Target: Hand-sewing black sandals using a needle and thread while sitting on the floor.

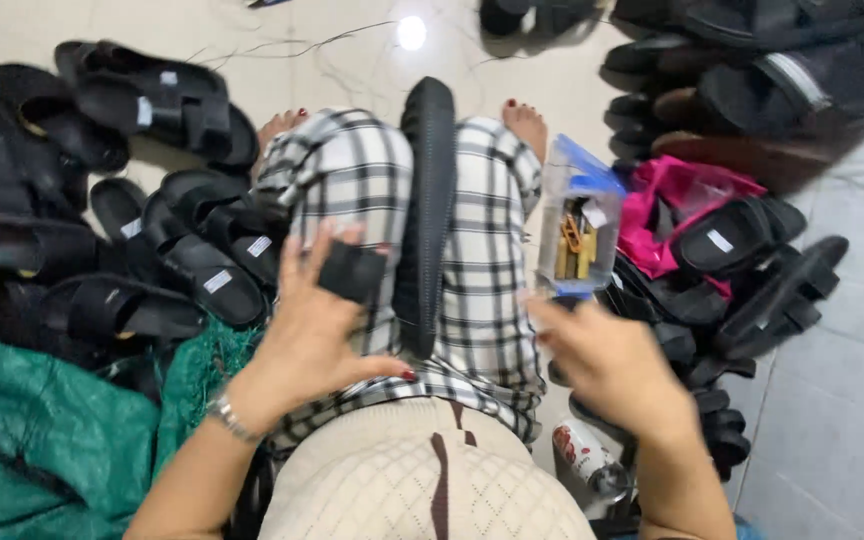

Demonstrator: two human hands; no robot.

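Black sandal sole [426, 215] lies along your lap at the centre of the frame, its long axis running nearly straight up and down the picture, one end toward your feet at the top and the other toward your waist. It rests between your knees on the checked trousers [487, 260]. Your left hand [307, 325] sits just left of it, fingers spread and raised, pinching a small black strap piece [352, 270] between thumb and fingertips; the wrist, with a metal bracelet [230, 418], bends back from the lower left. Your right hand [617, 365] reaches up from the lower right, blurred, fingers curled around the lower edge of a clear plastic bag [577, 225] holding yellow fittings. Piles of black sandals [177, 250] lie left and right on the floor.
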